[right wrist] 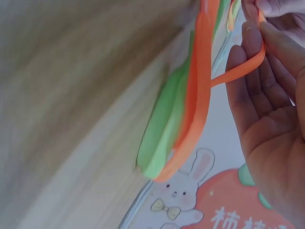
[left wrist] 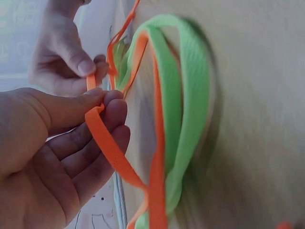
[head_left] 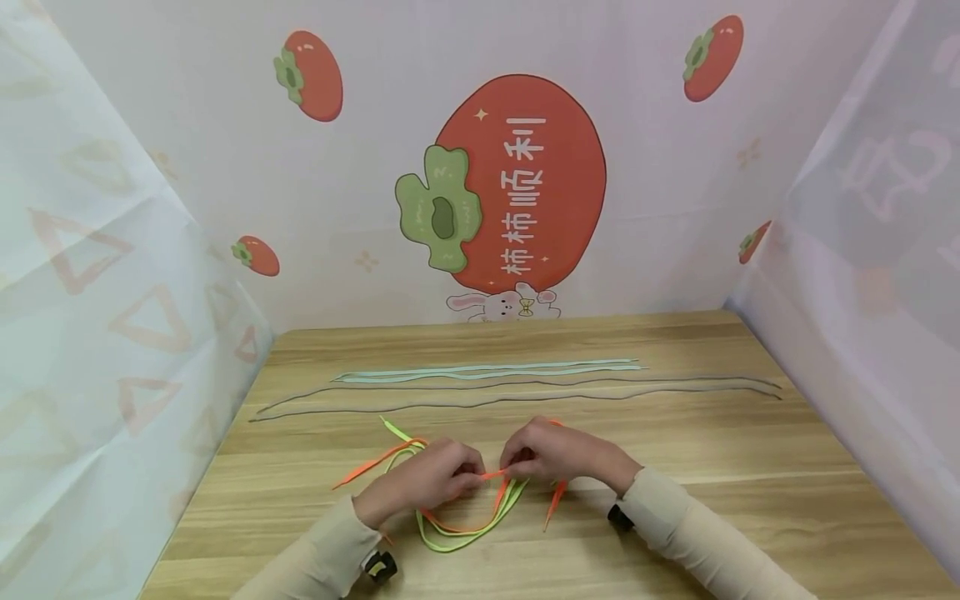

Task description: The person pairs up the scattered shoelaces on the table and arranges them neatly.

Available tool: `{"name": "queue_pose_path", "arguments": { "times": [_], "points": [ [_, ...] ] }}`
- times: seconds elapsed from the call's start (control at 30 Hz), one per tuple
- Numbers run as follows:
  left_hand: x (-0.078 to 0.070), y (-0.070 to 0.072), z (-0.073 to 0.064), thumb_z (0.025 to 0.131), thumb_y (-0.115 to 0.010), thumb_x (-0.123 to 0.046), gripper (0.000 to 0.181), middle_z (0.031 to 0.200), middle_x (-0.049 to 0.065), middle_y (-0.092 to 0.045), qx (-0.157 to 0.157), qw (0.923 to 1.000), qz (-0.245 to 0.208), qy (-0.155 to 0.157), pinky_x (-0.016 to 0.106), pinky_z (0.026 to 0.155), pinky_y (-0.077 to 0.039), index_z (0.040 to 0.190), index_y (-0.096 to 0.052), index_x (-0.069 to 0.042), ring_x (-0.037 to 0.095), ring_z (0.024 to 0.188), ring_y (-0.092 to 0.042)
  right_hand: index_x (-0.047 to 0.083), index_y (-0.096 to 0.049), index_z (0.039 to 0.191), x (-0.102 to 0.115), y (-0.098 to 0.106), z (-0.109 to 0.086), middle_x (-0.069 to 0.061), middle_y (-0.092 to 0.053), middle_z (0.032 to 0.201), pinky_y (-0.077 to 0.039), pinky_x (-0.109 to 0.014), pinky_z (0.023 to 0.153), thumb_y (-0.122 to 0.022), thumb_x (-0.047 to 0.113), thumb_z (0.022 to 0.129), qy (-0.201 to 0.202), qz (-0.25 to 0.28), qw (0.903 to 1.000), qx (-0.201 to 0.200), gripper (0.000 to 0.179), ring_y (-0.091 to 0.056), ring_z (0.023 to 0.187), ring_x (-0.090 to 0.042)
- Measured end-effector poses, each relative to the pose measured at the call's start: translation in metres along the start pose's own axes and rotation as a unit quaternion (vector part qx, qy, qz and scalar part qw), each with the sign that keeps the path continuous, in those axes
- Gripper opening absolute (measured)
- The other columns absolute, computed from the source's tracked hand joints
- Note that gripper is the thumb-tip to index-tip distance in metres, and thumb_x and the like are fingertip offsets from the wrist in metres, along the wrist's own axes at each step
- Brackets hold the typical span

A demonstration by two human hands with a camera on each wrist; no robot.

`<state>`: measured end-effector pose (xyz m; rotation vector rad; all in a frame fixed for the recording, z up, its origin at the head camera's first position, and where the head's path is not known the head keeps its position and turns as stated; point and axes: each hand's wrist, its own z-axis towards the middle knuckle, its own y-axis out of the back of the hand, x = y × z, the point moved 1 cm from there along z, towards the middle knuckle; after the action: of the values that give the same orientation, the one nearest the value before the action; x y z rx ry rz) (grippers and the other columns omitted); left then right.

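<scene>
Between the two hands a short stretch of flat orange shoelace (head_left: 492, 475) runs taut. My left hand (head_left: 448, 473) pinches it between thumb and forefinger, and the lace loops down from there in the left wrist view. My right hand (head_left: 551, 454) pinches the same lace a little to the right. Below the hands, yellow-green shoelace (head_left: 450, 548) lies in loops on the table, with orange lace running alongside it. One yellow-green tip (head_left: 384, 422) and an orange end (head_left: 348, 481) stick out left of the left hand; another orange end (head_left: 553, 508) lies below the right hand.
Pale mint shoelaces (head_left: 487, 369) lie stretched out toward the back of the wooden table (head_left: 675, 533). Nearer the hands, a long thin grey lace (head_left: 517, 393) spans much of the width. Printed cloth (head_left: 360, 167) hangs behind and on both sides.
</scene>
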<state>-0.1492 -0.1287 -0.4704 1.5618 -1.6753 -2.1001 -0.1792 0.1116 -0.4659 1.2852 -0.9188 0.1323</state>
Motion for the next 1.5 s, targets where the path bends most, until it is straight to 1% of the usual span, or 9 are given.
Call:
{"name": "queue_pose_path", "arguments": {
  "times": [0.17,0.37,0.57,0.73,0.9,1.0,1.17,1.3,1.5],
  "points": [
    [0.006,0.01,-0.009,0.103,-0.068,-0.012,0.019,0.068,-0.008,-0.061,0.001,0.9999,0.011,-0.004,0.016,0.058,-0.04,0.085,-0.075,-0.01,-0.004,0.059,-0.045,0.011,-0.081,0.103,-0.004,0.01,-0.008,0.006,-0.077,0.092,-0.056,-0.017,0.072,-0.072,0.017,0.102,-0.016,0.02,0.9997,-0.005,0.011,-0.059,0.076,0.006],
    [0.011,0.02,-0.021,0.102,-0.069,-0.008,0.017,0.071,-0.001,-0.067,-0.002,1.0,0.008,0.002,0.016,0.059,-0.042,0.085,-0.074,-0.008,-0.004,0.061,-0.046,0.011,-0.082,0.104,-0.011,0.02,-0.024,0.002,-0.079,0.094,-0.056,-0.019,0.073,-0.072,0.019,0.102,-0.031,0.035,0.9987,-0.021,0.013,-0.06,0.076,0.004],
    [0.015,0.027,-0.03,0.102,-0.068,-0.008,0.021,0.068,-0.005,-0.062,-0.007,1.0,0.004,0.003,0.017,0.062,-0.044,0.082,-0.072,-0.008,-0.004,0.061,-0.046,0.013,-0.083,0.105,-0.022,0.025,-0.038,0.002,-0.078,0.093,-0.055,-0.02,0.07,-0.073,0.021,0.102,-0.056,0.048,0.9968,-0.032,0.013,-0.059,0.075,0.001],
    [0.019,0.03,-0.036,0.102,-0.068,-0.008,0.021,0.07,-0.003,-0.065,-0.01,0.9999,0.002,0.002,0.018,0.064,-0.046,0.081,-0.072,-0.009,-0.003,0.063,-0.049,0.012,-0.083,0.108,-0.029,0.028,-0.05,0.002,-0.079,0.095,-0.056,-0.02,0.071,-0.072,0.021,0.102,-0.063,0.051,0.9961,-0.034,0.015,-0.06,0.076,0.002],
    [0.023,0.033,-0.041,0.102,-0.068,-0.007,0.02,0.071,-0.006,-0.063,-0.009,0.9999,-0.003,0.013,0.018,0.062,-0.044,0.082,-0.071,-0.009,-0.003,0.063,-0.048,0.012,-0.083,0.109,-0.034,0.031,-0.062,0.002,-0.08,0.098,-0.054,-0.02,0.07,-0.071,0.022,0.103,-0.071,0.052,0.9954,-0.038,0.016,-0.06,0.076,0.001],
    [0.025,0.036,-0.045,0.102,-0.067,-0.007,0.02,0.072,-0.007,-0.062,-0.007,0.9998,-0.008,0.018,0.019,0.062,-0.044,0.083,-0.071,-0.009,-0.003,0.063,-0.048,0.014,-0.083,0.108,-0.038,0.033,-0.07,0.002,-0.08,0.096,-0.051,-0.018,0.066,-0.072,0.024,0.102,-0.081,0.057,0.9941,-0.045,0.016,-0.057,0.072,0.001],
    [0.031,0.039,-0.052,0.102,-0.067,-0.007,0.021,0.071,-0.005,-0.062,-0.007,0.9999,-0.006,0.003,0.018,0.061,-0.044,0.082,-0.07,-0.011,-0.004,0.062,-0.046,0.015,-0.083,0.106,-0.045,0.037,-0.085,0.005,-0.079,0.092,-0.052,-0.019,0.065,-0.073,0.021,0.101,-0.092,0.053,0.9925,-0.061,0.013,-0.057,0.072,0.001],
    [0.035,0.041,-0.056,0.102,-0.068,-0.004,0.022,0.068,-0.004,-0.06,-0.007,0.9999,-0.007,-0.009,0.016,0.058,-0.04,0.08,-0.069,-0.009,-0.004,0.059,-0.042,0.014,-0.083,0.106,-0.05,0.04,-0.098,0.003,-0.079,0.091,-0.053,-0.02,0.065,-0.074,0.02,0.1,-0.101,0.052,0.9909,-0.072,0.012,-0.059,0.073,0.001],
    [0.037,0.044,-0.058,0.102,-0.067,-0.005,0.021,0.07,-0.003,-0.061,-0.005,0.9998,-0.019,-0.002,0.017,0.058,-0.039,0.082,-0.069,-0.009,-0.003,0.06,-0.043,0.014,-0.082,0.104,-0.057,0.046,-0.114,0.003,-0.079,0.093,-0.054,-0.021,0.067,-0.073,0.021,0.101,-0.12,0.047,0.9881,-0.083,0.012,-0.062,0.077,0.0]
  ]
}}
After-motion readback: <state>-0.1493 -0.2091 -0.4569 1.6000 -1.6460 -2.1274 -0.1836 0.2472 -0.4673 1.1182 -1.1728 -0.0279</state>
